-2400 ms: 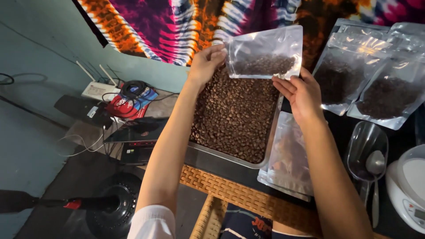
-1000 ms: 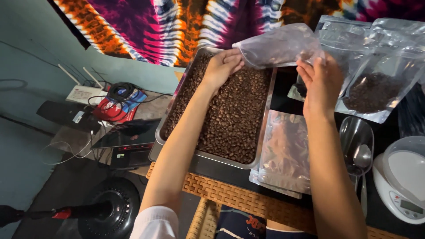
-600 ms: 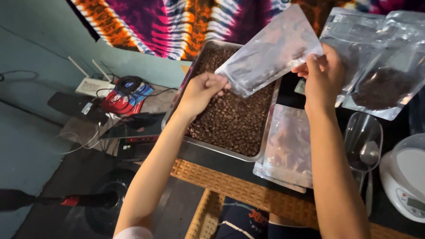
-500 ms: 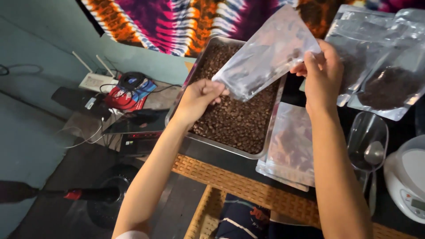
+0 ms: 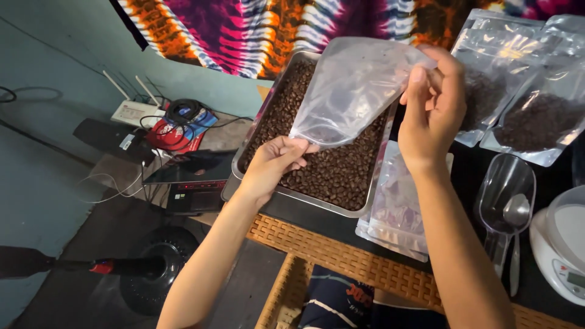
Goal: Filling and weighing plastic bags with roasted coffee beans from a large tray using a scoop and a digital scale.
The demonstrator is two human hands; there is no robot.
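I hold a clear plastic pouch (image 5: 352, 91) slanted above a metal tray (image 5: 286, 196) filled with roasted coffee beans (image 5: 338, 167). My left hand (image 5: 274, 164) pinches the pouch's lower corner just over the beans. My right hand (image 5: 431, 109) grips its upper right edge. The pouch looks nearly empty now.
Several pouches with beans (image 5: 530, 116) lean at the back right. A stack of empty pouches (image 5: 399, 207) lies right of the tray. A clear scoop (image 5: 504, 201) and a white scale (image 5: 563, 250) sit at the right. A router (image 5: 135, 111), cables and a fan base (image 5: 159, 268) are lower left.
The pouch, earlier held level with beans in it, has been tipped bottom-down-left over the tray; my left hand moved down to its lower corner and my right hand stayed up at the top.
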